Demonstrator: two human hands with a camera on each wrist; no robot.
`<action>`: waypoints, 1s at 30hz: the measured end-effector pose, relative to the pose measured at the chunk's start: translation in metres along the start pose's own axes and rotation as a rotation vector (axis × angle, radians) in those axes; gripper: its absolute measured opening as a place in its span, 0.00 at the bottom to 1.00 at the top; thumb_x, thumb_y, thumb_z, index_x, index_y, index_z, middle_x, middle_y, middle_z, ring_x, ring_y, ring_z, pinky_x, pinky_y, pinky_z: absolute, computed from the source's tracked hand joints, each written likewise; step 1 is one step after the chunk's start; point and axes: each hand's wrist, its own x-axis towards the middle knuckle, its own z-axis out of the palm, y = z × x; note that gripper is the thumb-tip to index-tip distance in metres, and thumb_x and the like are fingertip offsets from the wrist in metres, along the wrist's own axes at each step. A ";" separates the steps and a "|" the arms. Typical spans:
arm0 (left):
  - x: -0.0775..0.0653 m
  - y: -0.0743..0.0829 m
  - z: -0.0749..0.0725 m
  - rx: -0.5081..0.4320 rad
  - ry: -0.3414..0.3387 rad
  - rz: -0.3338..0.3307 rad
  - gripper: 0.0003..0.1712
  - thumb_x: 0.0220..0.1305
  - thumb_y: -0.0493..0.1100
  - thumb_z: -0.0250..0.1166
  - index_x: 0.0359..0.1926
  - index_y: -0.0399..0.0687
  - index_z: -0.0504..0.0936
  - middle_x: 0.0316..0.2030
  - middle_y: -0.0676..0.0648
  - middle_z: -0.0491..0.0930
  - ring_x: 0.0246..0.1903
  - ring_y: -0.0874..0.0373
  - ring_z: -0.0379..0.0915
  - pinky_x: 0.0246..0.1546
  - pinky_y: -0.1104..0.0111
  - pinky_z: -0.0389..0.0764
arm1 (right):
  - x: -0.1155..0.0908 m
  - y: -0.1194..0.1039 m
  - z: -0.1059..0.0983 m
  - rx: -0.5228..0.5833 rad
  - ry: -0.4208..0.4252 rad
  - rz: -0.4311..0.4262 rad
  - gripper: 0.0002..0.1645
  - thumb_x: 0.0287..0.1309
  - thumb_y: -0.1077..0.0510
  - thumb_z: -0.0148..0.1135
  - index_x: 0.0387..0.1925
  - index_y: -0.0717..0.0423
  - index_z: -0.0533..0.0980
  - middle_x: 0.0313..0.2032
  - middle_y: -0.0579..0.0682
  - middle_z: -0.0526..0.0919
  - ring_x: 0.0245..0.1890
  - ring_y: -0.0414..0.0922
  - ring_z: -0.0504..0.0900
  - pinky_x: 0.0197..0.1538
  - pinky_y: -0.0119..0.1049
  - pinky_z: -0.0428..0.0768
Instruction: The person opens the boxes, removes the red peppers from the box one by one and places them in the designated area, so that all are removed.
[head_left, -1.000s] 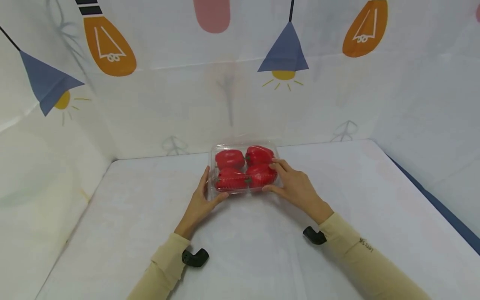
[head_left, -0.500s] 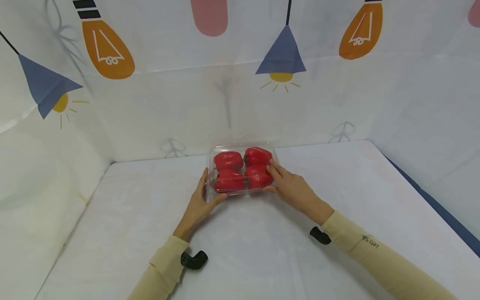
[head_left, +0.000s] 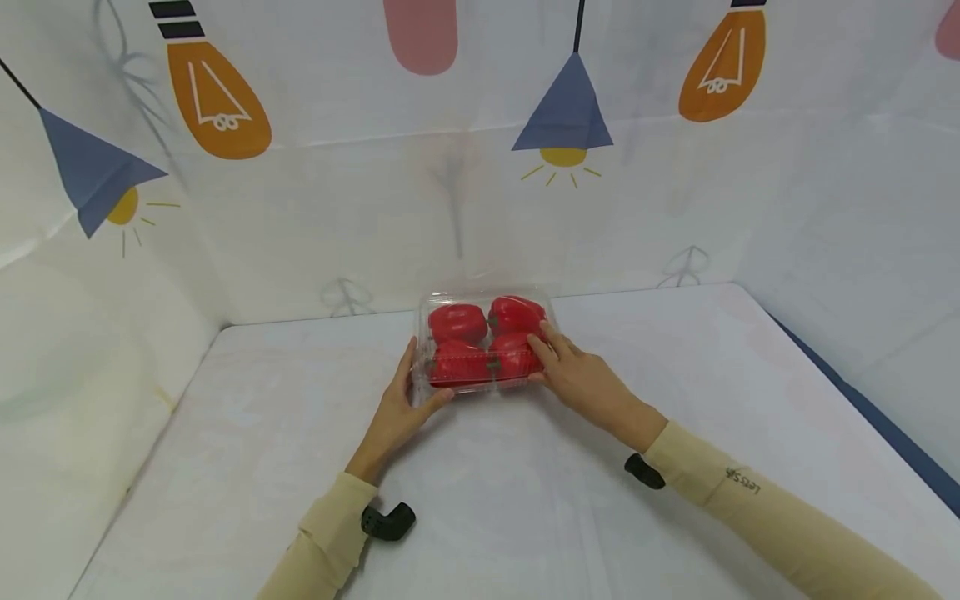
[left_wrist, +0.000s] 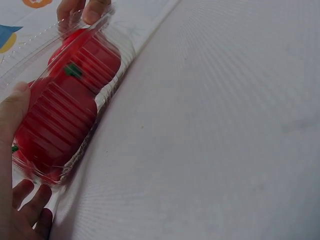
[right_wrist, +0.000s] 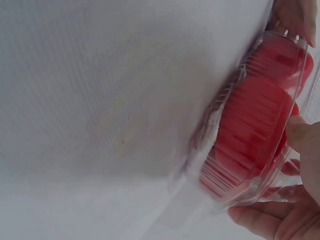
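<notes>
A clear plastic clamshell container (head_left: 491,387) sits on the white tabletop near its back edge, with several red bell peppers (head_left: 458,322) inside. Green stems show on some peppers. My left hand (head_left: 393,421) grips the container's left side, thumb at the front corner and fingers along the side wall. On the opposite side, my right hand (head_left: 596,387) holds the front right corner, fingers over the rim and thumb at the front. The right wrist view shows that thumb (right_wrist: 300,132) on the upper rim and the fingers (right_wrist: 257,220) against the end wall.
White sheeting (head_left: 337,208) printed with lamps and bulbs rises behind the table (head_left: 480,500) and along its sides. A dark blue strip (head_left: 862,396) runs beside the right edge. A black curved piece (head_left: 388,522) is at the left cuff, another (head_left: 644,472) at the right.
My right fingers have slid a little to the left along the container's rim, and the right forearm has swung outward. The left hand and the container stay nearly still.
</notes>
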 end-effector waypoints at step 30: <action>0.010 -0.035 0.010 0.022 0.042 -0.019 0.54 0.54 0.63 0.66 0.70 0.81 0.36 0.74 0.52 0.46 0.73 0.50 0.45 0.67 0.51 0.57 | -0.001 -0.005 -0.003 -0.080 -0.011 0.005 0.34 0.56 0.55 0.65 0.61 0.63 0.65 0.61 0.66 0.69 0.50 0.60 0.80 0.30 0.42 0.83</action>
